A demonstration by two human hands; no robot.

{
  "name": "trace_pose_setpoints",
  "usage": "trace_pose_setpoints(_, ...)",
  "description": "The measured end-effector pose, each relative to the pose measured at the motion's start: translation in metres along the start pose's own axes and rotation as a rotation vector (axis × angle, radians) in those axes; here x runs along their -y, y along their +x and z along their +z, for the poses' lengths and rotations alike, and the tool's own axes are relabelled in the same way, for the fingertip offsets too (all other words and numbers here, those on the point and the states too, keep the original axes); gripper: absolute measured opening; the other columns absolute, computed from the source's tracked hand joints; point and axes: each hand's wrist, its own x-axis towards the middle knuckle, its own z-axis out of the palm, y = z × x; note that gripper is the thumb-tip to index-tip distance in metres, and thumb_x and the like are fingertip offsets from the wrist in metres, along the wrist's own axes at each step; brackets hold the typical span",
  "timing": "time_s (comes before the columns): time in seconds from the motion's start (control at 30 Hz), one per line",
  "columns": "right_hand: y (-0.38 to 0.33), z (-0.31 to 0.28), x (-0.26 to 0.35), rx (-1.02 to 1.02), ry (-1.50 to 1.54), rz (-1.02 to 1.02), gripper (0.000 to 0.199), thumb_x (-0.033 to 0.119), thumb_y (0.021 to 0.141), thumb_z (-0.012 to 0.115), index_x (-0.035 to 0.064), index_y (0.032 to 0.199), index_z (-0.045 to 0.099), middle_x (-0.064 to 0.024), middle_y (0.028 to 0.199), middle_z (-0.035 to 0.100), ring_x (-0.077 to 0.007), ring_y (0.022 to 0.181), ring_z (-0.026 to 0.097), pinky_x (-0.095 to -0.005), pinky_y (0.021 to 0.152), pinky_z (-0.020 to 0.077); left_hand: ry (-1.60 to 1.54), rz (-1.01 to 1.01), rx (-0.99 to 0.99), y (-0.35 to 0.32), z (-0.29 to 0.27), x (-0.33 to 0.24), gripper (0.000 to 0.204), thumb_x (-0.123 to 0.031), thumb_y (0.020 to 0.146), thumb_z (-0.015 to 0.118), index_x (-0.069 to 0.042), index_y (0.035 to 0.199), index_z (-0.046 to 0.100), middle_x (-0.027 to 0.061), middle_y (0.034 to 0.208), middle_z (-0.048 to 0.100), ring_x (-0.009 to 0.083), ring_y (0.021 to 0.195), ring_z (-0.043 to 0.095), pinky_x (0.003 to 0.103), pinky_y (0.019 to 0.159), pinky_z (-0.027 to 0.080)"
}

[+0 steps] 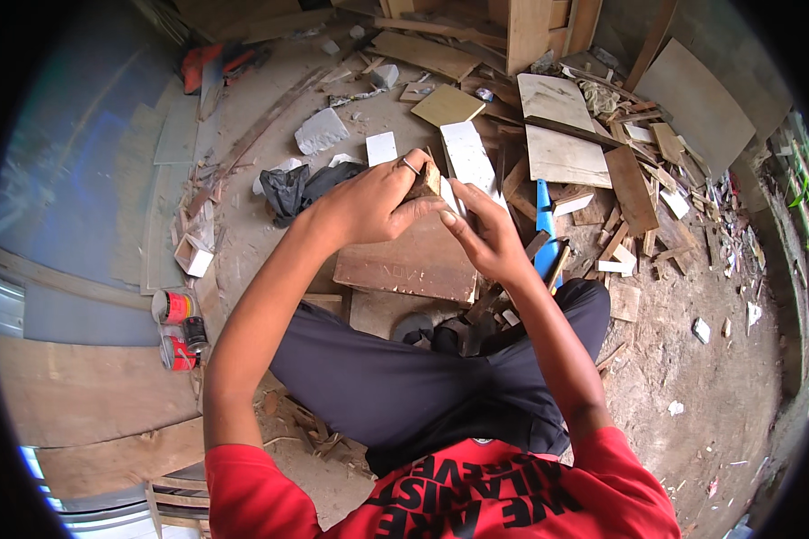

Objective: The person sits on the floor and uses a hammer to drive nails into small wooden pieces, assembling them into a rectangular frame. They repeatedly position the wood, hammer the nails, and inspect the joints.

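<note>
In front of me, above a brown wooden box or block, I hold up a short piece of wood with a rough pale end. My left hand is closed round it, a ring on one finger. The thumb and forefinger of my right hand pinch at its right side, where a narrow white surface shows; whether this is part of the same piece, I cannot tell. Beyond my hands lies a white board. To the right of my right hand stands a blue tool, perhaps a handsaw, among scraps.
Wood offcuts and pale panels are heaped at the right. A black plastic bag and a white chunk lie to the left of centre. Red cans stand at the left beside a large sheet.
</note>
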Motion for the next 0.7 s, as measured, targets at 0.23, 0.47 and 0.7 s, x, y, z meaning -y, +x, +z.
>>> trace_pose_setpoints(0.23,-0.031,0.036,-0.097,0.020,0.174,0.226,0.047,0.019,0.095,0.066,-0.0062,0.133,0.054,-0.0227,0.126,0.062,-0.0304,0.123,0.056,-0.0371,0.106,0.0396,0.190,-0.046,0.119,0.015,0.049,0.050,0.040,-0.033,0.096,0.059,0.000,0.110,0.043,0.0299,0.101,0.063,0.0476,0.097,0.061,0.051,0.078,0.048)
trace_pose_setpoints(0.47,-0.059,0.038,-0.138,0.061,0.250,0.384,0.045,0.016,0.096,0.065,-0.0050,0.135,0.053,-0.0199,0.133,0.059,-0.0244,0.129,0.051,-0.0341,0.109,0.0359,0.288,0.018,0.044,0.021,0.098,0.085,0.040,-0.027,0.094,0.058,0.005,0.112,0.044,0.0286,0.097,0.064,0.0466,0.097,0.062,0.051,0.082,0.050)
trace_pose_setpoints(0.7,-0.066,0.021,-0.143,0.078,0.206,0.465,0.047,0.019,0.097,0.064,-0.0023,0.138,0.052,-0.0142,0.122,0.066,-0.0169,0.107,0.060,-0.0295,0.096,0.0449,0.219,-0.100,0.138,0.034,0.103,0.063,0.047,-0.026,0.094,0.057,0.012,0.119,0.044,0.0333,0.096,0.064,0.0471,0.098,0.063,0.050,0.084,0.051)
